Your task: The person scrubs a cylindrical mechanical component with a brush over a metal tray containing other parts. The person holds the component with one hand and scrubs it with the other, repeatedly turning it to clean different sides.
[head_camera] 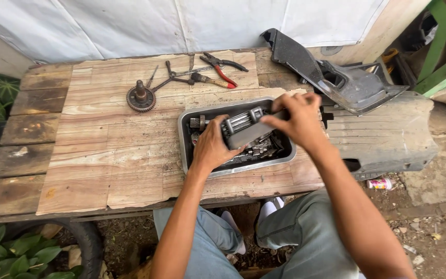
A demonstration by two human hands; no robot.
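Observation:
A rectangular metal tray [186,135] sits on the wooden table, holding oily metal parts. Over it, my left hand [211,144] grips a gear shaft [236,123], a splined steel shaft with several gears. My right hand [298,118] holds a dark flat bar-shaped tool [251,133] laid across the shaft from the right. Both hands are closed on their things above the tray.
A large gear with a stub shaft [141,96] lies at the table's back, beside red-handled pliers [223,67], a wrench and a small hammer [210,79]. A black plastic vehicle panel [336,77] lies at the right. Plants and a tyre [86,237] are at the left.

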